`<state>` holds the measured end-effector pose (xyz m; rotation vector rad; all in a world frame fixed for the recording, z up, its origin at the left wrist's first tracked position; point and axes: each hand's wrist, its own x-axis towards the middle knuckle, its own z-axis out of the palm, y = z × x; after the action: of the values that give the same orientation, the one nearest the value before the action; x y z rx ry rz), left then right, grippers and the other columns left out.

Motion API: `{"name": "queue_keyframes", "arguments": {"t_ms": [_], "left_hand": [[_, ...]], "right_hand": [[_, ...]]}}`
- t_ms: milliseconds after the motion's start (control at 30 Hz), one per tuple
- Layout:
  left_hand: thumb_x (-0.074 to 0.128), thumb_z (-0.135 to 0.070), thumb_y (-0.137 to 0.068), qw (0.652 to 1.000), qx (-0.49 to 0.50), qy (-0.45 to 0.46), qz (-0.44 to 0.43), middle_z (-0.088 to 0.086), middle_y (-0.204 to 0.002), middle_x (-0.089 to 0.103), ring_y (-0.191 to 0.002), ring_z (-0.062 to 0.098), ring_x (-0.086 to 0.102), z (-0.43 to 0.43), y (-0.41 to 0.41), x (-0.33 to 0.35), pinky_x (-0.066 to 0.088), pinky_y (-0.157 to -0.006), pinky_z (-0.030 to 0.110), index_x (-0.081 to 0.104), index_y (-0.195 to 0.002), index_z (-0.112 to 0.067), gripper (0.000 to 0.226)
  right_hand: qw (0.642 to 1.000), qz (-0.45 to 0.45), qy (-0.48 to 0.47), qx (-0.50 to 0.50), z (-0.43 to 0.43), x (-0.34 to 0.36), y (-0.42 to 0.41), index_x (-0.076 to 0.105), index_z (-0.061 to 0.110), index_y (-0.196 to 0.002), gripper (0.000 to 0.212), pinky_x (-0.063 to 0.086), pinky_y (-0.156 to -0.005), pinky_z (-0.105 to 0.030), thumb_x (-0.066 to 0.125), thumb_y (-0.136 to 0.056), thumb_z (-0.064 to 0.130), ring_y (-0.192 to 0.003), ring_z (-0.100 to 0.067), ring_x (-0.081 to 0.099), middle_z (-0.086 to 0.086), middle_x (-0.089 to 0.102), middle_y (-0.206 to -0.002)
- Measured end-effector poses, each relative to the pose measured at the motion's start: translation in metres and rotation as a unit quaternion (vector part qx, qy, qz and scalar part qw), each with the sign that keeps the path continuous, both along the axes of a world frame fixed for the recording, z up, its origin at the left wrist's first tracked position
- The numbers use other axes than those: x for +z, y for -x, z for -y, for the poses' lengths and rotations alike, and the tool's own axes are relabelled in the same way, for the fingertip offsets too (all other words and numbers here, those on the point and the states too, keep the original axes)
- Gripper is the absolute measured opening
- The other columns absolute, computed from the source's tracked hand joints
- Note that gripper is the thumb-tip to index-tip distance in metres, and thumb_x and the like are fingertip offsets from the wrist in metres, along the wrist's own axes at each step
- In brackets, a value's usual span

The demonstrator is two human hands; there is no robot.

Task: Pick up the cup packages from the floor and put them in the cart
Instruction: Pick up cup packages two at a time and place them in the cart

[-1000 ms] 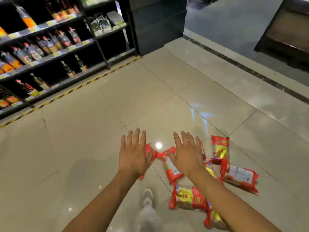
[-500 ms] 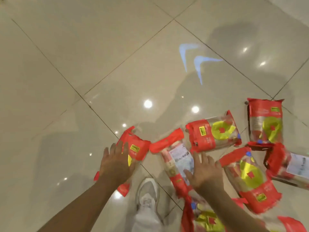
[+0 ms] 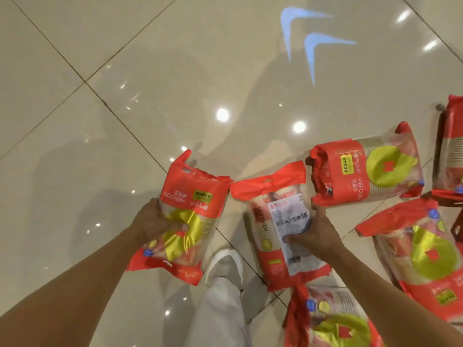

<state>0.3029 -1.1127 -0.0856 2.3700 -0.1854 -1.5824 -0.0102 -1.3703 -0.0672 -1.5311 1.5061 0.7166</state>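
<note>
Two cup packages are held at the lower middle of the frame. The left package (image 3: pixel 186 221), red with a yellow-green disc on its film, is gripped at its side by the left hand (image 3: pixel 155 222), the thumb pressed into the front of the wrapper. The middle package (image 3: pixel 283 234), turned so that a white printed label faces up, is clasped from its right side by the right hand (image 3: pixel 313 234), the fingers (image 3: pixel 292 237) curled over the label. Whether either package has left the tiled floor (image 3: pixel 125 71) cannot be told.

Four more packages are seen on the floor: one lying sideways (image 3: pixel 368 169) at centre right, just beside the middle package; one (image 3: pixel 426 254) at lower right; one (image 3: pixel 330 321) at the bottom edge, partly covered by the right forearm; and one (image 3: pixel 451 146) cut off by the right edge. A white shoe (image 3: pixel 225 266) and a pale trouser leg are visible between the two held packages. The cart is not in view.

The wrappers look thin, slick and loosely filled, so a one-sided grip could probably let a package slide out or swing when lifted. The film may be torn, or the cups inside crushed, if the squeeze is tightened to make up for it. The package at the bottom edge lies near the feet, and could be stepped on when the person rises or turns towards the cart.
</note>
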Motion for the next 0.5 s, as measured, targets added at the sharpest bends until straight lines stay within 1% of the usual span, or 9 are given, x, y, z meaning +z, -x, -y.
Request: {"name": "queue_keyframes", "arguments": {"t_ms": [33,67,100,167,267,333,367,400,500], "left_hand": [[0.099,-0.053,-0.032,1.0,0.011,-0.006,0.008,0.0,-0.098,0.079,-0.091,0.024,0.076,0.001,0.007,0.007,0.059,-0.088,0.05,0.073,-0.107,-0.022,0.085],[0.098,-0.054,-0.032,0.999,0.027,-0.012,0.026,-0.001,-0.097,0.077,-0.088,0.021,0.074,0.005,0.015,0.018,0.059,-0.081,0.043,0.07,-0.107,-0.022,0.086],[0.097,-0.05,-0.034,0.998,0.04,-0.018,0.049,-0.001,-0.097,0.074,-0.085,0.019,0.071,0.008,0.022,0.028,0.056,-0.073,0.037,0.064,-0.108,-0.019,0.086],[0.096,-0.039,-0.042,0.993,0.063,-0.03,0.091,0.0,-0.094,0.067,-0.078,0.019,0.066,0.013,0.031,0.051,0.05,-0.063,0.033,0.056,-0.105,-0.015,0.079],[0.094,-0.039,-0.046,0.987,0.117,-0.019,0.112,0.003,-0.095,0.068,-0.076,0.022,0.068,0.013,0.033,0.105,0.058,-0.069,0.04,0.055,-0.106,-0.016,0.075],[0.095,-0.039,-0.049,0.98,0.164,-0.003,0.114,0.002,-0.095,0.071,-0.077,0.024,0.071,0.012,0.033,0.153,0.061,-0.071,0.044,0.056,-0.107,-0.018,0.073],[0.096,-0.036,-0.052,0.977,0.183,0.007,0.113,0.002,-0.096,0.071,-0.077,0.025,0.072,0.01,0.034,0.179,0.062,-0.072,0.046,0.055,-0.107,-0.019,0.07],[0.096,-0.035,-0.055,0.972,0.204,0.021,0.111,0.002,-0.097,0.072,-0.078,0.026,0.073,0.011,0.034,0.209,0.063,-0.072,0.048,0.055,-0.107,-0.021,0.068],[0.095,-0.042,-0.048,0.958,0.248,0.074,0.12,0.002,-0.101,0.073,-0.085,0.027,0.074,0.009,0.031,0.308,0.063,-0.072,0.05,0.055,-0.11,-0.024,0.076]], "right_hand": [[1.0,0.011,0.0,-0.001,-0.005,-0.016,0.008,0.043,0.025,-0.125,0.111,0.059,-0.083,-0.042,0.099,-0.034,0.053,-0.097,-0.021,0.068,0.002,0.069,-0.107],[1.0,0.015,-0.002,0.004,-0.012,-0.029,0.014,0.047,0.026,-0.12,0.112,0.06,-0.084,-0.045,0.094,-0.026,0.065,-0.099,-0.022,0.068,0.002,0.069,-0.106],[1.0,0.016,0.0,0.007,-0.018,-0.023,0.009,0.051,0.026,-0.115,0.107,0.061,-0.083,-0.047,0.091,-0.024,0.069,-0.099,-0.023,0.068,0.002,0.068,-0.105],[0.999,0.023,0.015,0.016,-0.029,-0.003,-0.001,0.05,0.022,-0.11,0.095,0.059,-0.083,-0.048,0.09,-0.034,0.062,-0.101,-0.026,0.064,-0.001,0.064,-0.106],[0.997,0.055,0.045,0.016,-0.029,0.068,-0.027,0.049,0.021,-0.114,0.082,0.055,-0.077,-0.042,0.089,-0.048,0.049,-0.102,-0.026,0.061,0.0,0.062,-0.108],[0.993,0.099,0.058,-0.02,-0.019,0.12,-0.041,0.051,0.024,-0.112,0.069,0.051,-0.067,-0.032,0.092,-0.057,0.033,-0.1,-0.023,0.065,0.004,0.065,-0.105],[0.99,0.12,0.066,-0.031,-0.014,0.149,-0.049,0.052,0.023,-0.112,0.066,0.051,-0.066,-0.029,0.093,-0.06,0.025,-0.099,-0.021,0.068,0.006,0.066,-0.105],[0.986,0.146,0.073,-0.036,-0.007,0.179,-0.059,0.053,0.022,-0.114,0.067,0.053,-0.068,-0.031,0.093,-0.061,0.021,-0.098,-0.02,0.069,0.007,0.067,-0.105],[0.975,0.196,0.093,-0.046,0.01,0.289,-0.092,0.049,0.026,-0.113,0.07,0.06,-0.082,-0.046,0.094,-0.06,0.026,-0.096,-0.016,0.07,0.009,0.069,-0.107]]}}
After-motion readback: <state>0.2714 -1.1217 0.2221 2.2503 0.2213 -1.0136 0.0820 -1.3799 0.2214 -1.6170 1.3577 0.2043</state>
